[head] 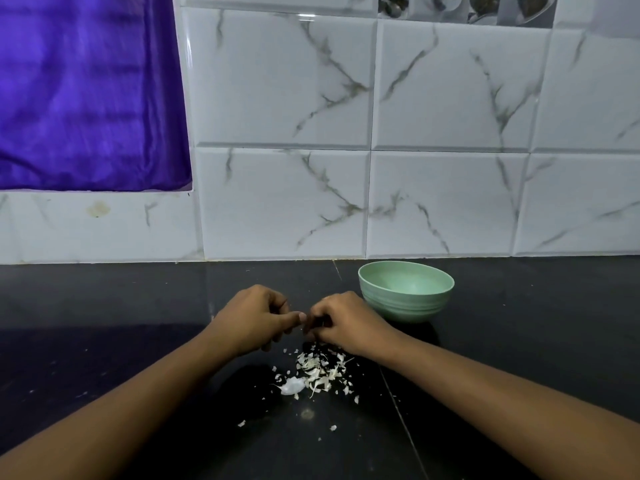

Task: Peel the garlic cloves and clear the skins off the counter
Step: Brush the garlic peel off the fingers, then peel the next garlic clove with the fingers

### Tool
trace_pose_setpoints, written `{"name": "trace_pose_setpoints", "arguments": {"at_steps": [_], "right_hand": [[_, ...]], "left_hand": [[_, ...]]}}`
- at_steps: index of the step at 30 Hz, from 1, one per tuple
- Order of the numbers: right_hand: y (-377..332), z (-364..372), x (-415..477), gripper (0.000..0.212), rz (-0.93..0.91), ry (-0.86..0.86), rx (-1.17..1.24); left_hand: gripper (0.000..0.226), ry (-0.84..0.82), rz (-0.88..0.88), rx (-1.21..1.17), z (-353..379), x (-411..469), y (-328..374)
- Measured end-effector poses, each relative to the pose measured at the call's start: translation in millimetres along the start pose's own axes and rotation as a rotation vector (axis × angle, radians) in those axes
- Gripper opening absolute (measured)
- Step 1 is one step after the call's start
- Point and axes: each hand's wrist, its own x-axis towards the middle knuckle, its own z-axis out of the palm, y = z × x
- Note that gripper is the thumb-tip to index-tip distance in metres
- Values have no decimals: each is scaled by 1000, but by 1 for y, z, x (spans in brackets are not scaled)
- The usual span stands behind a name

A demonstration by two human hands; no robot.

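— What is seen behind the worktop?

— At the far left a purple curtain (86, 91) is hung. The rest of the wall (450, 202) is covered in white, grey-veined tiles. Below it the black worktop (104, 341) is spread across the whole view.

— And the hands?

— Both are held near the middle, just above the worktop, with bare forearms reaching in from the lower corners. The left hand (256, 317) is curled, its thumb stretched towards the right hand (343, 323). The right hand's fingers are bent too, and the fingertips of both are brought together. Whatever may be pinched there is hidden, so it cannot be told whether anything is held.

— Where is the garlic found?

— A loose heap of garlic skins (322, 372) is scattered on the worktop just below and between the hands, with stray flakes nearer the camera. A whitish lump (292, 386) is lodged at the heap's left edge; clove or skin cannot be told.

— Anything further right?

— A pale green bowl (407, 292) is set upright just beside the right hand, close to the wall.
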Motion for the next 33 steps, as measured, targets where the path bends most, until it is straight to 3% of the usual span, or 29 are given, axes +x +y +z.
{"name": "trace_pose_setpoints", "arguments": {"at_steps": [4, 8, 12, 24, 30, 33], "right_hand": [[3, -12, 1, 8, 105, 69, 179], [2, -17, -2, 2, 213, 13, 372], [9, -18, -2, 20, 303, -15, 426], [16, -26, -6, 10, 288, -47, 184], [21, -23, -5, 9, 227, -76, 108], [22, -22, -4, 9, 176, -76, 39]], "left_hand": [[27, -32, 26, -6, 1, -2, -1], [3, -35, 59, -7, 3, -3, 0], [14, -15, 58, 9, 2, -3, 1], [35, -52, 62, 44, 2, -5, 3], [2, -28, 78, -25, 3, -4, 2], [5, -36, 78, -28, 4, -3, 1]]}}
